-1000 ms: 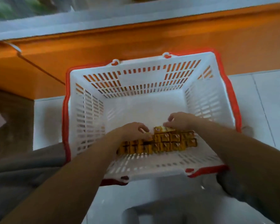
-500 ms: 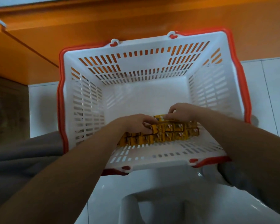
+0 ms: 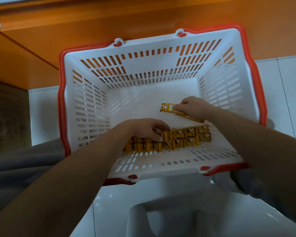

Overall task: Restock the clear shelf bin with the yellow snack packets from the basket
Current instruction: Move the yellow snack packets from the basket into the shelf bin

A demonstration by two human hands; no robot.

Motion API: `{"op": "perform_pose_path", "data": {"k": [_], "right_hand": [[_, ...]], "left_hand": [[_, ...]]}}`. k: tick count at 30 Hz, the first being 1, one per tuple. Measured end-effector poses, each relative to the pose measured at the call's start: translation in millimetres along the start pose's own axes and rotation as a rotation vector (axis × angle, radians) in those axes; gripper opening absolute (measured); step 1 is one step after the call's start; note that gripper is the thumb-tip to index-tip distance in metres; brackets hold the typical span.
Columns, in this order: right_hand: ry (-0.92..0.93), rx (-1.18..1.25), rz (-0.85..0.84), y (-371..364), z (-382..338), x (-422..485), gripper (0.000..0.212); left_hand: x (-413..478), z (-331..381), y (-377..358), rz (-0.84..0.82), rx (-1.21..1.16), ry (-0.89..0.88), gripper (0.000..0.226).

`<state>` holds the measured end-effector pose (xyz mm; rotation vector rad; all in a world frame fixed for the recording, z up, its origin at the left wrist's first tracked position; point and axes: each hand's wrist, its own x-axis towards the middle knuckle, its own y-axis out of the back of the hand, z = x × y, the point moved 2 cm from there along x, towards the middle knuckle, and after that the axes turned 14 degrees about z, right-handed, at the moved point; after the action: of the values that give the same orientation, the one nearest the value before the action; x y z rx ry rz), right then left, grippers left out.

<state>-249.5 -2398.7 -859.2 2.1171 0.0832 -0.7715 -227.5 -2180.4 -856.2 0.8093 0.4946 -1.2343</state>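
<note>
**Both hands in the basket, one packet lifted clear of the stack**

The basket [image 3: 85,108] stands on pale floor tiles [image 3: 44,117], its far side against an orange wall [image 3: 109,17]; it holds only the yellow snack packets [image 3: 183,137], packed in a tight two-row block against the near wall, toward the near right corner; the rest of its floor is bare white plastic.

The left hand [image 3: 149,129] reaches in over the near rim and sits on the left end of the block, fingers curled down over the top row and the thumb along the far edge, so it grips the packets there; the right hand [image 3: 193,106] is further in and to the right, pinching a single packet [image 3: 167,107] between thumb and bent fingers; that packet is apart from the block, slanting, its left end sticking out past the fingertips; whether it touches the basket floor I cannot tell.

The basket is rigid moulded plastic, white with a red rim, its four walls pierced by rows of narrow slots and sloping inward to a smooth base; the packets are glossy yellow-orange wrappers with small printed pictures, too blurred to read; a fold of soft grey fabric [image 3: 15,165] lies at the left, and a smooth white plastic moulding [image 3: 161,202] sits just below the near rim.
</note>
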Motion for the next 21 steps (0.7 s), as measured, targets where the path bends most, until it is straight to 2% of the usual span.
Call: {"op": "perform_pose_path", "data": {"k": [8, 14, 17, 21], "right_hand": [[-0.017, 0.045, 0.050, 8, -5, -2, 0.052], [-0.012, 0.115, 0.095, 17, -12, -9, 0.053], [-0.029, 0.187, 0.101, 22, -17, -13, 0.055], [-0.098, 0.400, 0.102, 34, -24, -23, 0.042]], "left_hand": [[1, 0, -3, 0.115, -0.159, 0.038, 0.047], [5, 21, -6, 0.218, -0.182, 0.044, 0.056], [0, 25, -2, 0.237, -0.159, 0.069, 0.063], [-13, 34, 12, 0.373, -0.216, 0.065, 0.057]]}}
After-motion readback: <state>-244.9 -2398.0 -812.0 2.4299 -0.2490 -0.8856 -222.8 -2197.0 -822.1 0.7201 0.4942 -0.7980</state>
